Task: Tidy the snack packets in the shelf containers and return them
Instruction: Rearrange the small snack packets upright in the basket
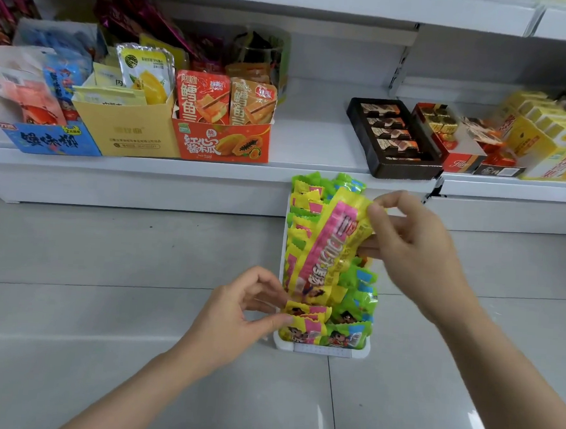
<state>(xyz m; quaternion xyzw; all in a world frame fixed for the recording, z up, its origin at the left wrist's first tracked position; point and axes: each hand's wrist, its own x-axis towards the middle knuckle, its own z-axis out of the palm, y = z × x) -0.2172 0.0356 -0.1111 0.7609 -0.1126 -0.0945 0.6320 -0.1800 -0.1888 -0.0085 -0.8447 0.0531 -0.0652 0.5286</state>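
White container (322, 349) mostly hidden beneath snack packets (302, 235).

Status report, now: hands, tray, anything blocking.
Right hand pinching a yellow-pink packet above the white tray. Left hand pinching front-row packets. Tray on the floor, off the shelf. Shelf gap clear for return.

Hands: two, a left hand (234, 314) and a right hand (416, 250)
White container (322, 350) on the floor: one
Packets inside it: too tightly packed to count
Cardboard display boxes, shelf's left part: three — blue box (50, 139), yellow box (130, 130), red box (223, 141)
Dark chocolate tray (409, 168): one
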